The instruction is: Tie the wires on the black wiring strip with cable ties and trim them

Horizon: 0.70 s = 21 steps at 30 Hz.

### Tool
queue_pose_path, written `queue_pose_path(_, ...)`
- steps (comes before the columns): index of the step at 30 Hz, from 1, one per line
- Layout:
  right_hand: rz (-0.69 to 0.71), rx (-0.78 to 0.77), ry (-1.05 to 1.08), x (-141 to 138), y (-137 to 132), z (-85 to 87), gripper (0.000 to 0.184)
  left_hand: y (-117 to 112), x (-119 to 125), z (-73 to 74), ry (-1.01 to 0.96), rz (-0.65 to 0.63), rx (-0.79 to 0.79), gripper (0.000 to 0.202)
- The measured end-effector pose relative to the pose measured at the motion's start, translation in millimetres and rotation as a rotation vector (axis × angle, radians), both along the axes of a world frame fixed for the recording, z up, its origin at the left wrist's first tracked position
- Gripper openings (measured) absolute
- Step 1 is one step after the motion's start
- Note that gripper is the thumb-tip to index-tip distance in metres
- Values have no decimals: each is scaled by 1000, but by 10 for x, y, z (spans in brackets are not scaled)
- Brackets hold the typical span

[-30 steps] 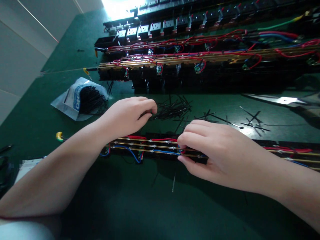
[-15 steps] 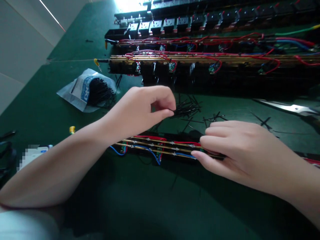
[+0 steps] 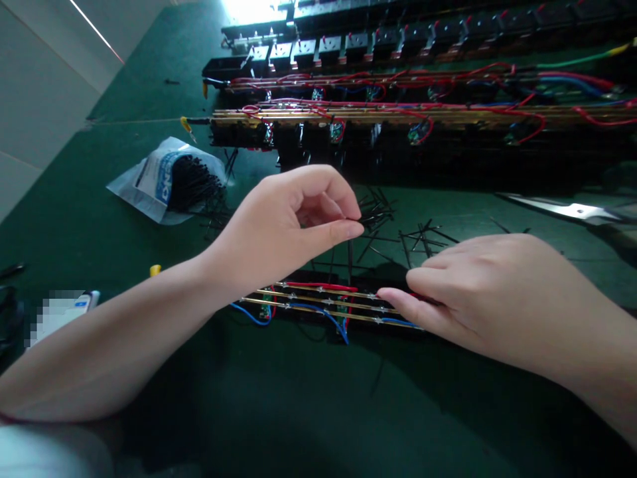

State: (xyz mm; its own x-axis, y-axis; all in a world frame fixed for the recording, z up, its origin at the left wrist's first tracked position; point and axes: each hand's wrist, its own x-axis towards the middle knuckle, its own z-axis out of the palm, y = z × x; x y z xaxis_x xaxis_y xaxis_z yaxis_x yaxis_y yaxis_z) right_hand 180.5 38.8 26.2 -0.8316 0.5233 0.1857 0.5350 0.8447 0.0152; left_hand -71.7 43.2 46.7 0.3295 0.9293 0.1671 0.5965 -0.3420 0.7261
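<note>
My left hand point(image 3: 298, 219) is closed in a pinch above the near strip, thumb and forefinger together. A thin black cable tie point(image 3: 350, 255) appears to hang from its fingertips. Under both hands lies a black strip with brass rails point(image 3: 308, 302), carrying red and blue wires and small green circuit boards. Around the right part of this strip my right hand point(image 3: 462, 292) is closed, its thumb along the rails; the other fingertips are hidden. Loose black cable ties point(image 3: 375, 209) lie just beyond my left fingertips.
A clear plastic bag point(image 3: 164, 179) full of black ties lies open at the left. Long wired rail assemblies point(image 3: 373, 119) span the back. Scissors point(image 3: 577, 211) rest at the right. A white device point(image 3: 87, 305), partly pixelated, is at the left edge of the green table point(image 3: 279, 411).
The near strip has slid right with my right hand on it. My left fingertips have shifted slightly right, and a dark strand now shows below them.
</note>
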Motion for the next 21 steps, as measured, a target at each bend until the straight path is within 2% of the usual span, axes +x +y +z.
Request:
queue_pose_path(3,-29,-12,9,13,16,26,59,-10,19,-20,-18,-3,3,17)
queue_pose_path(6,-94,-104,113,-20,3,109,46,-11,34,-49,-23,-13,-10,18)
queue_pose_path(9,-181,-287,337,-118,-56,194,23,-3,35,-85,-58,-39,-37,17)
queue_pose_path(12,-304,-527,578,-243,-105,207,8,11,25,-111,-90,-75,-47,17)
queue_pose_path(14,-372,-676,706,-312,-98,163,16,21,20,-116,-101,-85,-51,16)
queue_pose_path(16,-383,-771,813,-360,-65,93,24,29,19,-114,-126,-85,-67,14)
queue_pose_path(21,-297,-794,874,-410,-19,-21,21,37,26,-117,-244,-111,-171,16)
